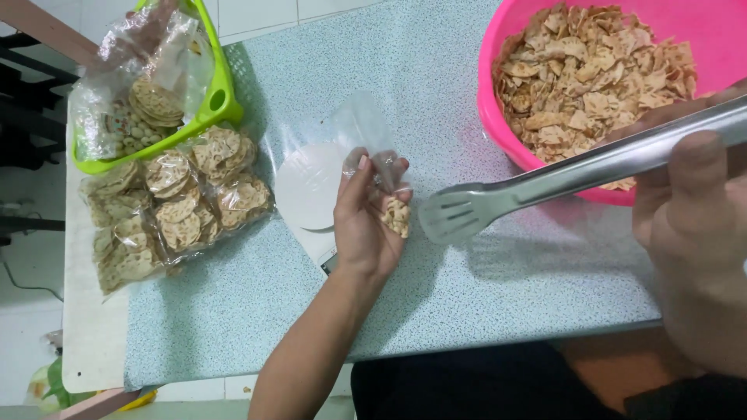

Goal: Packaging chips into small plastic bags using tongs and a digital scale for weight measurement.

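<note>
Left hand (pixel 366 225) pinching a seemingly part-filled clear bag (pixel 389 194); right hand (pixel 692 225), cropped, gripping tongs (pixel 545 183).

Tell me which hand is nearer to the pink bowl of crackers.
Right. The right hand, gripping metal tongs, sits against the pink bowl at its near rim. The left hand, holding a small clear bag, is farther left, apart from it.
</note>
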